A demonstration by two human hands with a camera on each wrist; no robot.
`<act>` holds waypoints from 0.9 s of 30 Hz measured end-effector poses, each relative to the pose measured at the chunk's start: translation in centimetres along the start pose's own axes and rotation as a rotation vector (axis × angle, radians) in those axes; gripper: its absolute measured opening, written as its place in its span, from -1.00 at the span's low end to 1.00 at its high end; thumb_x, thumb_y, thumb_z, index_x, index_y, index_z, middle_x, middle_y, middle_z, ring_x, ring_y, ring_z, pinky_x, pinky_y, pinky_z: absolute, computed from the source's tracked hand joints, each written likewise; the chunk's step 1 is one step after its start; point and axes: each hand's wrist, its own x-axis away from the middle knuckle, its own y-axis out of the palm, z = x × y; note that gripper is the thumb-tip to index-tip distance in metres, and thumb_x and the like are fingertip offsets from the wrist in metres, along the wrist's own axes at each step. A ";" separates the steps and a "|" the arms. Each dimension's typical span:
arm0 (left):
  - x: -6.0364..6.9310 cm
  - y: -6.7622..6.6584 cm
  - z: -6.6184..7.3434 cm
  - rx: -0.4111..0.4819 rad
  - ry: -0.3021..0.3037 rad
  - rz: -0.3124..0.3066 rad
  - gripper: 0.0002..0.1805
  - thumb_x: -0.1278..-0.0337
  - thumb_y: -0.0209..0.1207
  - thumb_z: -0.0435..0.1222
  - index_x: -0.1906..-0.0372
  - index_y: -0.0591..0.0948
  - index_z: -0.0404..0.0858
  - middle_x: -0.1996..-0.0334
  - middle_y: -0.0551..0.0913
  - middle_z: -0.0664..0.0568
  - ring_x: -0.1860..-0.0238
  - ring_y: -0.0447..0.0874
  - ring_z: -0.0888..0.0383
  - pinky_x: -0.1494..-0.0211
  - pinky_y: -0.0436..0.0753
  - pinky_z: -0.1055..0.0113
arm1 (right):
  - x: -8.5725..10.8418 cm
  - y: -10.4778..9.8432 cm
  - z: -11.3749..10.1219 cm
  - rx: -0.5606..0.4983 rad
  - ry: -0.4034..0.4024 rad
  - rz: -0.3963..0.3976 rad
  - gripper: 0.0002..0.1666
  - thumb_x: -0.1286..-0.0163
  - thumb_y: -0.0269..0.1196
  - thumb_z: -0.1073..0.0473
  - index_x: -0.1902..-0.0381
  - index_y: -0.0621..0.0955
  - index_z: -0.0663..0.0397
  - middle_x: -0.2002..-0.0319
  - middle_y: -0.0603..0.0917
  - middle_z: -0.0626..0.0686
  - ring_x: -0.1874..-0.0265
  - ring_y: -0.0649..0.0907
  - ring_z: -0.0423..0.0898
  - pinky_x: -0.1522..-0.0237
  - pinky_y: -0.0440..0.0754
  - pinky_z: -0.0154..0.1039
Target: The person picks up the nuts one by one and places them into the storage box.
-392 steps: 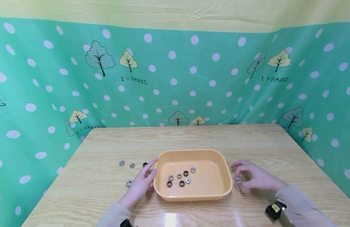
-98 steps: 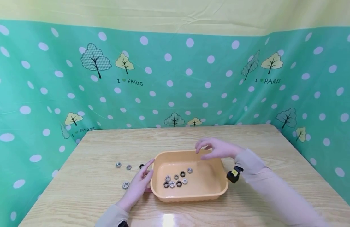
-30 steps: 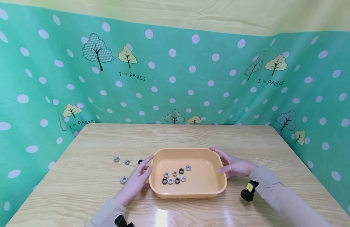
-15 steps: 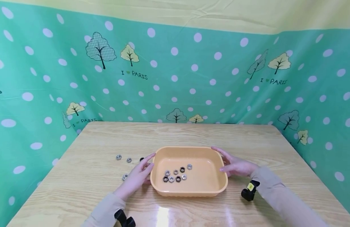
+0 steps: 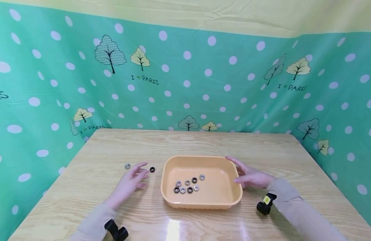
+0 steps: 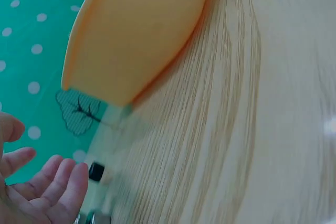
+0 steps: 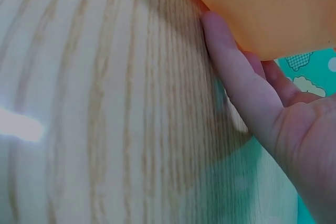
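Note:
A peach plastic basin stands on the table, with several silver and dark hex nuts lying in its left half. My left hand is apart from the basin, over the table to its left, fingers spread loosely and holding nothing. By its fingertips lies a dark nut, also seen as a dark nut in the left wrist view. Beyond that hand is a silver nut; other nuts there are mostly hidden by it. My right hand rests against the basin's right side, thumb touching the wall.
The wood-grain table carries the basin near its middle. A green dotted cloth hangs behind and at both sides. Black wrist cameras sit on both sleeves.
My left hand has let go of the basin's left side and moved left over the loose nuts. Earlier, my right hand held a silver nut; one more silver nut now lies in the basin.

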 end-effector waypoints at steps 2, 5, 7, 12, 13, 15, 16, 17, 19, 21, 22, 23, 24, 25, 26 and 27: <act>-0.1 -0.8 -0.2 -0.034 -0.001 0.025 -0.50 -0.41 -0.04 -0.22 -0.34 0.28 -0.32 -0.09 0.47 -0.32 -0.11 0.52 -0.14 0.04 0.70 0.25 | 0.1 0.0 0.1 -0.010 -0.004 -0.002 0.06 -0.37 0.09 0.35 -0.49 -0.33 -0.26 -0.42 -0.25 0.46 -0.28 0.35 0.15 -0.12 0.55 0.11; -0.3 -2.2 -0.7 -0.086 0.003 0.067 -0.49 -0.41 -0.03 -0.20 -0.32 0.30 -0.37 -0.10 0.46 -0.33 -0.09 0.53 -0.13 0.04 0.69 0.32 | 0.1 0.0 0.1 -0.020 -0.005 0.000 0.05 -0.37 0.07 0.36 -0.49 -0.33 -0.27 -0.42 -0.26 0.46 -0.27 0.35 0.15 -0.12 0.55 0.13; -0.4 -3.1 -1.1 -0.114 0.000 0.096 -0.49 -0.40 -0.02 -0.19 -0.31 0.31 -0.38 -0.11 0.46 -0.33 -0.06 0.54 -0.10 0.09 0.69 0.39 | 0.0 0.0 0.1 -0.019 -0.006 0.001 0.05 -0.37 0.06 0.37 -0.49 -0.32 -0.28 -0.43 -0.25 0.45 -0.28 0.34 0.16 -0.12 0.55 0.13; -1.0 -5.3 -1.9 -0.131 -0.008 0.099 -0.46 -0.41 -0.05 -0.18 -0.35 0.25 -0.39 -0.15 0.42 -0.36 -0.05 0.54 0.01 0.08 0.67 0.47 | 0.1 0.1 0.2 -0.009 -0.012 0.000 0.04 -0.36 0.06 0.36 -0.49 -0.31 -0.28 -0.43 -0.26 0.43 -0.30 0.29 0.18 -0.13 0.54 0.13; -1.1 -5.8 -2.0 -0.118 -0.010 0.091 -0.45 -0.42 -0.05 -0.18 -0.36 0.22 -0.40 -0.16 0.41 -0.37 -0.04 0.55 0.06 0.06 0.66 0.46 | 0.0 0.1 0.2 -0.008 -0.011 0.002 0.04 -0.36 0.06 0.36 -0.49 -0.31 -0.29 -0.43 -0.27 0.42 -0.31 0.28 0.19 -0.13 0.54 0.13; -1.3 -6.6 -2.3 -0.097 -0.015 0.079 -0.42 -0.43 -0.07 -0.17 -0.37 0.18 -0.42 -0.18 0.38 -0.41 0.01 0.55 0.23 0.03 0.66 0.45 | 0.0 0.1 0.3 -0.010 -0.011 0.005 0.04 -0.36 0.06 0.36 -0.49 -0.31 -0.29 -0.44 -0.28 0.41 -0.32 0.26 0.20 -0.14 0.53 0.13; -1.4 -6.9 -2.5 -0.085 -0.019 0.075 -0.41 -0.43 -0.07 -0.17 -0.38 0.17 -0.43 -0.18 0.37 -0.42 0.05 0.55 0.32 0.02 0.65 0.45 | 0.1 0.1 0.3 -0.011 -0.011 0.009 0.04 -0.36 0.06 0.35 -0.49 -0.30 -0.30 -0.44 -0.28 0.41 -0.32 0.26 0.20 -0.14 0.53 0.13; -1.5 -7.1 -2.6 -0.081 -0.025 0.071 -0.40 -0.43 -0.07 -0.17 -0.38 0.15 -0.44 -0.19 0.36 -0.43 0.10 0.52 0.42 0.02 0.65 0.47 | 0.1 0.1 0.4 -0.010 -0.013 0.011 0.03 -0.36 0.06 0.35 -0.49 -0.30 -0.30 -0.44 -0.28 0.41 -0.32 0.26 0.19 -0.14 0.53 0.12; -1.7 -7.5 -2.9 -0.086 -0.035 0.063 -0.39 -0.43 -0.07 -0.18 -0.38 0.14 -0.45 -0.19 0.36 -0.44 0.18 0.47 0.55 0.03 0.63 0.51 | 0.1 0.1 0.5 -0.012 -0.014 0.016 0.03 -0.37 0.05 0.35 -0.49 -0.30 -0.30 -0.44 -0.26 0.42 -0.32 0.27 0.19 -0.14 0.54 0.12; -1.8 -7.8 -3.2 -0.104 -0.043 0.061 -0.39 -0.42 -0.07 -0.18 -0.38 0.13 -0.46 -0.18 0.37 -0.44 0.22 0.44 0.60 0.05 0.62 0.54 | 0.1 0.1 0.6 -0.012 -0.018 0.019 0.03 -0.37 0.05 0.35 -0.49 -0.30 -0.30 -0.43 -0.24 0.44 -0.30 0.30 0.17 -0.13 0.54 0.12; -1.8 -7.8 -3.3 -0.112 -0.048 0.068 -0.40 -0.42 -0.06 -0.18 -0.38 0.15 -0.46 -0.18 0.37 -0.43 0.24 0.43 0.61 0.07 0.62 0.56 | 0.0 0.1 0.6 -0.011 -0.019 0.021 0.03 -0.36 0.06 0.34 -0.49 -0.30 -0.30 -0.43 -0.23 0.44 -0.30 0.31 0.16 -0.13 0.55 0.11; -1.9 -7.9 -3.4 -0.127 -0.049 0.078 -0.40 -0.41 -0.05 -0.18 -0.38 0.15 -0.46 -0.18 0.38 -0.42 0.25 0.43 0.62 0.09 0.62 0.56 | 0.0 0.1 0.7 -0.012 -0.019 0.023 0.03 -0.36 0.06 0.34 -0.49 -0.30 -0.30 -0.43 -0.22 0.45 -0.29 0.33 0.16 -0.13 0.55 0.11; -1.9 -8.0 -3.5 -0.140 -0.047 0.093 -0.40 -0.41 -0.05 -0.18 -0.37 0.17 -0.45 -0.17 0.39 -0.42 0.26 0.42 0.62 0.12 0.61 0.57 | 0.0 0.1 0.7 -0.014 -0.019 0.026 0.03 -0.36 0.06 0.34 -0.49 -0.29 -0.30 -0.42 -0.21 0.45 -0.28 0.34 0.15 -0.12 0.55 0.11; -2.0 -8.1 -3.6 -0.151 -0.044 0.106 -0.40 -0.41 -0.04 -0.18 -0.37 0.18 -0.45 -0.17 0.39 -0.41 0.27 0.41 0.63 0.14 0.61 0.57 | 0.0 0.2 0.7 -0.013 -0.020 0.028 0.03 -0.36 0.07 0.33 -0.49 -0.29 -0.30 -0.42 -0.20 0.46 -0.27 0.35 0.15 -0.12 0.55 0.11; -2.0 -8.2 -3.6 -0.161 -0.041 0.121 -0.41 -0.41 -0.04 -0.17 -0.36 0.19 -0.44 -0.17 0.39 -0.41 0.27 0.40 0.64 0.15 0.60 0.57 | 0.0 0.2 0.8 -0.014 -0.020 0.030 0.03 -0.36 0.07 0.33 -0.49 -0.29 -0.31 -0.42 -0.21 0.46 -0.27 0.36 0.14 -0.12 0.55 0.11; -2.0 -8.3 -3.6 -0.171 -0.038 0.136 -0.41 -0.40 -0.04 -0.16 -0.36 0.21 -0.43 -0.17 0.39 -0.40 0.28 0.38 0.65 0.17 0.59 0.57 | 0.0 0.2 0.8 -0.015 -0.020 0.032 0.03 -0.37 0.07 0.32 -0.49 -0.29 -0.31 -0.42 -0.20 0.46 -0.27 0.36 0.14 -0.12 0.56 0.11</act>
